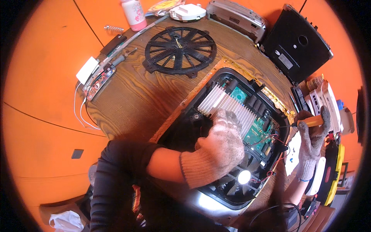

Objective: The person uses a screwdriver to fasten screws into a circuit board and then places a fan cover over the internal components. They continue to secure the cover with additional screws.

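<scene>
My left hand (220,141), in a grey-white knitted glove, bends over an opened black housing (176,135). Its fingers curl down beside the silvery finned heat sink (218,98); the fingertips and anything in them are hidden. A green circuit board (257,130) lies right of the fins, with thin red and black wires (272,136) across it. Nearer to me, a small black cooling fan (232,189) sits in the housing under a bright glare. To the right of the housing my gloved right hand (312,139) grips a screwdriver (312,121) by its yellow-orange handle, shaft pointing left.
A round black fan grille (178,41) lies on the wooden table (119,96). Farther back stand a pink-white bottle (134,15), a grey metal device (235,19) and a black panel (295,42). Small electronics (100,83) sit at the left edge; boxes (324,102) crowd the right.
</scene>
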`<state>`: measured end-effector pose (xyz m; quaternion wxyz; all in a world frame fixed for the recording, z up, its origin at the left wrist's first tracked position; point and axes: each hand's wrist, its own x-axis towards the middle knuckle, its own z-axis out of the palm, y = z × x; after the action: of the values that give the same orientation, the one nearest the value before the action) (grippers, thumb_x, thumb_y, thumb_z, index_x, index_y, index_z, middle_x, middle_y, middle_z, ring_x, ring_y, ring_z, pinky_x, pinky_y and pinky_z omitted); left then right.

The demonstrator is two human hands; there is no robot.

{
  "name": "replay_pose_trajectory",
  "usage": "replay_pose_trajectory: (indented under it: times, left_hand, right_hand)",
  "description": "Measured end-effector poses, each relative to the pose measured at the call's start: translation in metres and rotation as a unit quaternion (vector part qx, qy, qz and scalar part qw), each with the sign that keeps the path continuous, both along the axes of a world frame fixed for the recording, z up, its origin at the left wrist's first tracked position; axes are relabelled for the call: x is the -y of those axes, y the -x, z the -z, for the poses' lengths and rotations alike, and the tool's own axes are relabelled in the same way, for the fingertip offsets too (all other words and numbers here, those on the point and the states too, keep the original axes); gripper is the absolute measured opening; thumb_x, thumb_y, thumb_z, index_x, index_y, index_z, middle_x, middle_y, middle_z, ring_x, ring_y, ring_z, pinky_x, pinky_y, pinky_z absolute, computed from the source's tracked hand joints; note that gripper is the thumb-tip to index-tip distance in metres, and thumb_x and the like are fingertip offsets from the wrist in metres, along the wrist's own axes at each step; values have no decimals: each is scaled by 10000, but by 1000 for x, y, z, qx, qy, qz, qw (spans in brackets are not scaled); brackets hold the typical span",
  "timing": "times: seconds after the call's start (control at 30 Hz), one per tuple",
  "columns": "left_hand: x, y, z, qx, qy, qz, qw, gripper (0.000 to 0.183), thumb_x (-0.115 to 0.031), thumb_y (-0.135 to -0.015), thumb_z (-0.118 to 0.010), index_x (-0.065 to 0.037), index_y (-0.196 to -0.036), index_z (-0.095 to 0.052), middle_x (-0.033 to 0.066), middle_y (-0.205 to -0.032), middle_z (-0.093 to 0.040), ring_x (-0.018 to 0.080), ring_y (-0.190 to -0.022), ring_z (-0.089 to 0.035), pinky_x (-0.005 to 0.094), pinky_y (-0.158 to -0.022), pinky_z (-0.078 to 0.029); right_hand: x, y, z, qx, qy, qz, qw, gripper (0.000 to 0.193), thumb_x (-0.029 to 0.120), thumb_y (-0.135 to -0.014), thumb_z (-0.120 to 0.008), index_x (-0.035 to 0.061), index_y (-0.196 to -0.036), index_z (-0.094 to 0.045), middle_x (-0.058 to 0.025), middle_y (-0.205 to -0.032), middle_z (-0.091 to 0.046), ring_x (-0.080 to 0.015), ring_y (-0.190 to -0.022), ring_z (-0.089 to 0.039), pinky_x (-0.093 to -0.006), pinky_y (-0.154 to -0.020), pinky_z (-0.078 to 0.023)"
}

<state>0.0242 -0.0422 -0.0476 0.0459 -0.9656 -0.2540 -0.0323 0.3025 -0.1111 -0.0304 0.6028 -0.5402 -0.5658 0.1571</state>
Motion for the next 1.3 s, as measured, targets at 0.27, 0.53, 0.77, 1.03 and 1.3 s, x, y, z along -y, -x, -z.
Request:
replay_pose_trajectory:
  times: [0.27, 0.53, 0.77, 1.03, 1.3]
  left_hand:
    - [5, -14, 8, 76, -170, -113, 976, 130, -211, -715, -563, -90, -667, -559, 108, -720, -588, 249, -748, -576, 372, -799, -454]
    - [-5, 8, -15, 10, -23, -1, 1000, 612, -538, -786, -652, 39, -979, -587, 167, -981, -589, 312, -948, -586, 394, -874, -470]
    - [6, -4, -44, -126, 28, -79, 988, 744, -535, -818, -624, 89, -1215, -534, 216, -1251, -548, 343, -1220, -492, 420, -1054, -370]
    - [-5, -9, -46, -216, 50, -71, 972, 832, -519, -891, -520, 155, -1355, -371, 333, -1398, -418, 432, -1333, -394, 491, -1132, -269]
    - [1, -21, -68, -264, 107, -102, 953, 830, -546, -929, -456, 161, -1354, -361, 365, -1396, -394, 473, -1322, -390, 501, -1128, -283]
  right_hand:
    - [1, 11, 8, -7, -36, 70, 997, 758, -102, -815, -679, 128, -1443, -323, -146, -1189, -578, -212, -1022, -608, -333, -873, -530]
    - [-3, 26, 1, 95, -197, 155, 963, 698, 10, -842, -699, 122, -1376, -263, -191, -1145, -553, -275, -927, -648, -364, -822, -560]
    - [72, -17, -3, -128, -201, 344, 908, 645, -2, -867, -679, 112, -1341, -257, -162, -913, -669, -255, -745, -693, -367, -572, -610]
    - [83, -41, 35, -261, -293, 376, 839, 617, 6, -868, -671, 205, -1330, -314, -113, -1067, -607, -204, -829, -675, -337, -587, -603]
    - [90, -70, 36, -242, -233, 524, 783, 592, 43, -857, -697, 182, -1334, -375, -65, -1185, -582, -134, -990, -618, -205, -647, -545]
